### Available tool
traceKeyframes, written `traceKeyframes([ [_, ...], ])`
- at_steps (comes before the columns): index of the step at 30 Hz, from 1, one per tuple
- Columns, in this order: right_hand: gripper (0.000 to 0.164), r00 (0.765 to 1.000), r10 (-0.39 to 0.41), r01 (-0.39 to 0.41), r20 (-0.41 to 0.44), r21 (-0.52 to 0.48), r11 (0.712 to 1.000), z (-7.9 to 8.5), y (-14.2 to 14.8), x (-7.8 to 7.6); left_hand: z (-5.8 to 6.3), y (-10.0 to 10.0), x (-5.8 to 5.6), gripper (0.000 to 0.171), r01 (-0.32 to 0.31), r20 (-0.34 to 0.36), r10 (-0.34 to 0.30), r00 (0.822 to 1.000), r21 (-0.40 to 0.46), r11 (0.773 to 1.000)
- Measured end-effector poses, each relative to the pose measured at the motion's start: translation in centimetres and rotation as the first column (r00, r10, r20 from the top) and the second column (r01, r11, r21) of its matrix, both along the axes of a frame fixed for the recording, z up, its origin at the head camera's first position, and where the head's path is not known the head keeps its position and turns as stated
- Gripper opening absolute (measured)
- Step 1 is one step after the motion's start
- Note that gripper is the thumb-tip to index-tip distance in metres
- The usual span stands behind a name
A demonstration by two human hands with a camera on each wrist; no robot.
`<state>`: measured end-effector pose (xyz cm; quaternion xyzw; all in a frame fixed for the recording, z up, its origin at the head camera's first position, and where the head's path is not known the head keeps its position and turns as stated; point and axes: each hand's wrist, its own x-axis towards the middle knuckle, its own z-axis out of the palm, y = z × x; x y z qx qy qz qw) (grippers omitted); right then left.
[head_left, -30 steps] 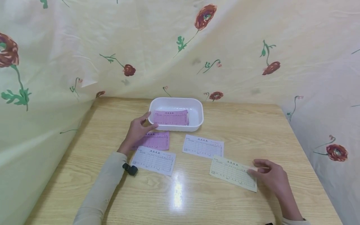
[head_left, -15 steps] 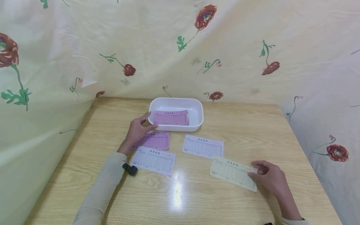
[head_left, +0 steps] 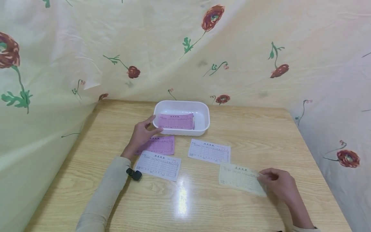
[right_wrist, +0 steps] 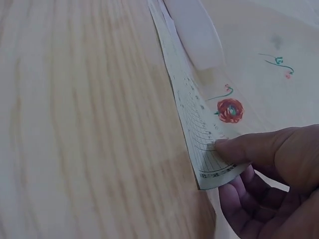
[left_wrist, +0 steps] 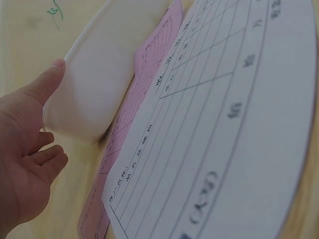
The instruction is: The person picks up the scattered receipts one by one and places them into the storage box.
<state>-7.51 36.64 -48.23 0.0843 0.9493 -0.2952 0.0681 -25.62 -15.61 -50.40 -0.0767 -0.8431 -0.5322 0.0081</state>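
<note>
My left hand (head_left: 141, 133) holds the front left corner of a white plastic tray (head_left: 203, 120), its thumb along the tray wall (left_wrist: 94, 84) in the left wrist view. Inside the tray lies a pink printed form (head_left: 176, 121). On the right, my right hand (head_left: 279, 185) pinches the right end of a pale yellow printed form (head_left: 239, 178) between thumb and fingers. That form bends at the grip, as the right wrist view shows, and is blurred in the head view. Another pink form (head_left: 162, 146) is partly hidden under my left hand.
A white form (head_left: 159, 165) lies in front of the pink one, slightly overlapping it. A second white form (head_left: 209, 150) is behind the yellow form on the wooden table (head_left: 139, 206). Flowered cloth (head_left: 246, 83) walls off the back and sides.
My right hand has closed its pinch on the yellow form's end and drawn it slightly rightward and nearer, off the white form's corner. My left hand stays at the tray.
</note>
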Motion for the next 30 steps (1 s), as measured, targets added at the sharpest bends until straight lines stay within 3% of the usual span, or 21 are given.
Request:
traceKeyframes([
  [6,0.041,0.999,0.009,-0.01,-0.041,-0.034,0.999,0.7,0.2,-0.2,-0.1,0.0,0.0,0.091,0.002,-0.007,-0.002,1.0,-0.01,1.0],
  [14,0.041,0.991,0.012,-0.022,-0.133,-0.079,0.997,1.2,0.0,-1.0,0.0,0.1,0.0,0.089,-0.004,-0.013,0.004,1.0,-0.007,1.0],
  [30,0.045,0.991,-0.025,-0.011,-0.134,-0.259,0.966,3.2,-0.8,-3.0,0.2,0.1,0.2,0.09,0.008,-0.002,-0.008,1.0,0.032,0.999],
])
